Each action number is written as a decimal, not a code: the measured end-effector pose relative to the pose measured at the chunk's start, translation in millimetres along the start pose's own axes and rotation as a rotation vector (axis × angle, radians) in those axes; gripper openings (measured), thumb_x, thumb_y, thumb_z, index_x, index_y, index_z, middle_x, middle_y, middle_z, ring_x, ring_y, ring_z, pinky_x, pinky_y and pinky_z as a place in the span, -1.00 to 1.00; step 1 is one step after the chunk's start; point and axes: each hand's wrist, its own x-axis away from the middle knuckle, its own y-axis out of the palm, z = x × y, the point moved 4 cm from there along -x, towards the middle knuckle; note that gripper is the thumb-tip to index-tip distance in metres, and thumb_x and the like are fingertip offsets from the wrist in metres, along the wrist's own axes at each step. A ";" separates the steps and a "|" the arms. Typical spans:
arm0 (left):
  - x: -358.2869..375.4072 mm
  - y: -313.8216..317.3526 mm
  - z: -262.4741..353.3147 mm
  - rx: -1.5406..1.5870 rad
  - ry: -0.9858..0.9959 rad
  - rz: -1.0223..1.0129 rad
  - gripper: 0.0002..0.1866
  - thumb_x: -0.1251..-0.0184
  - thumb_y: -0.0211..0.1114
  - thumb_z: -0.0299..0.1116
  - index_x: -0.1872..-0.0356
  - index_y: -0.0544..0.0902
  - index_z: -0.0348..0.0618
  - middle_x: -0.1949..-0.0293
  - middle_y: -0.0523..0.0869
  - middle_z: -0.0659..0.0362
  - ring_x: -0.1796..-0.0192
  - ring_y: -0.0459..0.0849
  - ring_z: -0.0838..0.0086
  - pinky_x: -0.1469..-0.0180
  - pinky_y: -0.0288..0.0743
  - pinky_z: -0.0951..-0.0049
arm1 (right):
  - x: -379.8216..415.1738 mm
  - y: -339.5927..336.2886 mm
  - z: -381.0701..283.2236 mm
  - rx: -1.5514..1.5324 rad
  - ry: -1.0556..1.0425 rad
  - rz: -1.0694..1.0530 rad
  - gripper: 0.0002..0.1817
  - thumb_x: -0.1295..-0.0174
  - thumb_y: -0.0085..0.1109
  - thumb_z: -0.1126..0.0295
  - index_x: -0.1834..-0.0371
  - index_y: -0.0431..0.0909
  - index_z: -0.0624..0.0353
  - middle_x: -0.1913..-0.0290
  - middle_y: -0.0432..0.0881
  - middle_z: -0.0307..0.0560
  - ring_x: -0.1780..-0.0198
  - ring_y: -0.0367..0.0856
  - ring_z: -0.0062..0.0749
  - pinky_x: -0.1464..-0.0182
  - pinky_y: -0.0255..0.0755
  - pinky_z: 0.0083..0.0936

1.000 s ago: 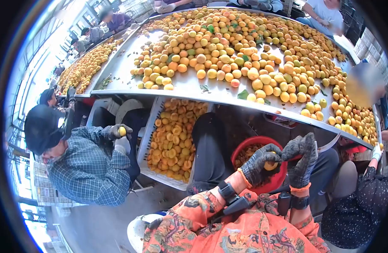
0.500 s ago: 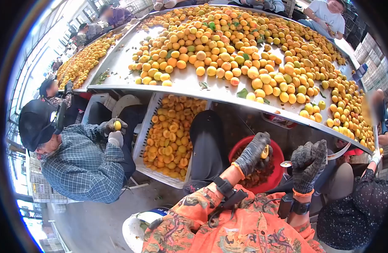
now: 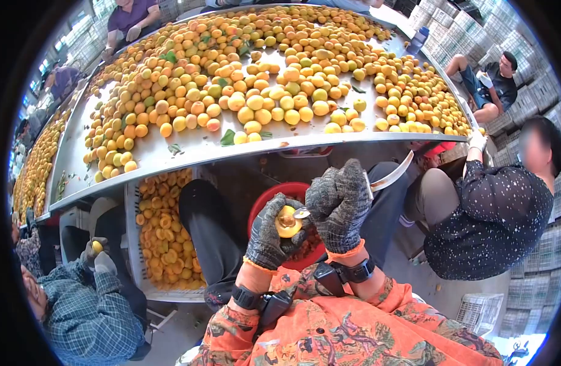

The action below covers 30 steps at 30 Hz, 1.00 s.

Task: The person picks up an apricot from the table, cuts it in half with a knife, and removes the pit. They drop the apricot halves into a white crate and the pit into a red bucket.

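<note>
My left hand (image 3: pixel 273 230), in a dark grey knit glove, is closed around a cut apricot (image 3: pixel 287 223) with its hollow facing up and brownish in the middle. My right hand (image 3: pixel 339 204), gloved alike, is wrapped around a spoon-tipped knife. Its small metal spoon end (image 3: pixel 302 213) touches the apricot's cut face. On the other side of the fist a curved blade (image 3: pixel 392 173) sticks out to the upper right. The handle is mostly hidden by the fingers. Below both hands stands a red basin (image 3: pixel 256 213) with brownish pits or scraps, partly covered by the gloves.
A metal table (image 3: pixel 189 149) heaped with whole apricots (image 3: pixel 256 104) spans the front. A white crate (image 3: pixel 137 268) of apricot halves (image 3: pixel 164 238) stands left of my knee. Co-workers sit left (image 3: pixel 88 305) and right (image 3: pixel 494 213). Stacked crates (image 3: pixel 536 293) line the right.
My view has turned to the right. My hands, apart before, have come together, and the spoon end now meets the apricot in my left hand.
</note>
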 end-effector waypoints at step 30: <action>-13.7 6.7 -13.1 -1.420 0.677 -0.092 -0.67 -0.03 0.19 -0.19 0.23 0.58 -0.20 0.37 0.62 -0.02 0.34 0.61 0.08 0.28 0.46 0.17 | -12.8 -42.5 28.2 -0.348 0.505 0.258 -0.47 -0.46 -0.22 0.11 0.77 0.04 -0.15 0.82 -0.01 -0.41 0.81 -0.07 -0.61 0.76 -0.11 -0.58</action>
